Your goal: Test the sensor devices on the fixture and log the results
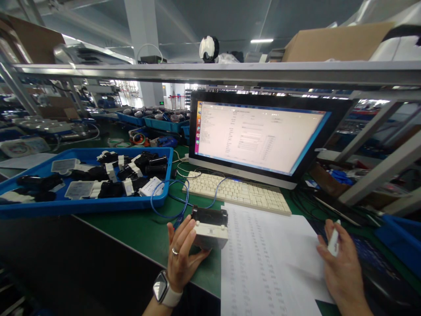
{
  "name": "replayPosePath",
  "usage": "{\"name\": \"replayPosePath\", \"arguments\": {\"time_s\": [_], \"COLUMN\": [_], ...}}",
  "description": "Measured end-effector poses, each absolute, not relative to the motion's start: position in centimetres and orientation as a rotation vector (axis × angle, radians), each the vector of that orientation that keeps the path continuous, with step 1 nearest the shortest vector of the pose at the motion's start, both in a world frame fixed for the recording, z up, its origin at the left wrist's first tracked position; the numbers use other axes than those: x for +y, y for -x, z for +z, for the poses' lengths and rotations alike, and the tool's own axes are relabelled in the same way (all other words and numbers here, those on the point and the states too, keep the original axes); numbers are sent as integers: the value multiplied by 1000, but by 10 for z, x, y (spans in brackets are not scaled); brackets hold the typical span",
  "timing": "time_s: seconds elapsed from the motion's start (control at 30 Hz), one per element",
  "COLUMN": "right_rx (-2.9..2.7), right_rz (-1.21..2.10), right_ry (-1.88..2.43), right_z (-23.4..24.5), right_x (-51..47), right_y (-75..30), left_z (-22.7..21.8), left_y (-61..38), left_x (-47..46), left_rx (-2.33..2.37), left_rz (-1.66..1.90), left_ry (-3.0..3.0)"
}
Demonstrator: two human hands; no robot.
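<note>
My left hand [182,254], with a ring and a wristwatch, grips a black-and-white boxy device [212,235] by its left side. A small printed code shows on the device's white face. It is at the left edge of some printed paper sheets [263,263] covered in columns of text. Over the right side of the sheets, my right hand [342,259] has its fingers closed around a white marker [333,241]. A blue cable [167,216] loops just behind my left hand; whether it joins the device is hidden.
A blue tray [125,204] of similar black-and-white devices lies to the left on the green bench. Behind the papers are a cream keyboard [237,191] and a lit monitor [250,131]. A metal shelf [210,72] spans above. At the right edge sits a blue bin [401,241].
</note>
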State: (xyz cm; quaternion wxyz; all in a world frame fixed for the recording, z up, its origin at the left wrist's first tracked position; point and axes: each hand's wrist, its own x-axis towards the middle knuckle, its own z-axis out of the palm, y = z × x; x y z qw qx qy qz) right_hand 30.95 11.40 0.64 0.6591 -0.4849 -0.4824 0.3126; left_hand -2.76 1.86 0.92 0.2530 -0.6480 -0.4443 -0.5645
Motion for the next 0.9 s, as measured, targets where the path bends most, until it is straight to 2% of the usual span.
{"name": "replayPosePath", "arguments": {"time_s": [0.23, 0.5, 0.6, 0.67, 0.73, 0.9], "right_rx": [-1317, -1896, -1971, -1979, -1965, -1924], "right_rz": [584, -438, -585, -540, -340, 660], "right_ry": [1173, 1609, 1795, 1878, 1850, 1343], "right_z": [-1, 5, 15, 22, 32, 56], "right_x": [114, 108, 100, 95, 88, 68], "right_y": [-312, -303, -289, -275, -258, -207], "left_z": [7, 7, 10, 11, 12, 13], "left_y": [28, 28, 28, 28, 28, 28], "left_x": [18, 18, 19, 20, 20, 21], "left_rx": [-1204, -1237, -1238, -1236, -1240, -1214], "left_rz": [-1539, -1512, -1492, -1489, -1490, -1492], "left_ry": [1765, 1729, 1720, 1722, 1735, 1778]}}
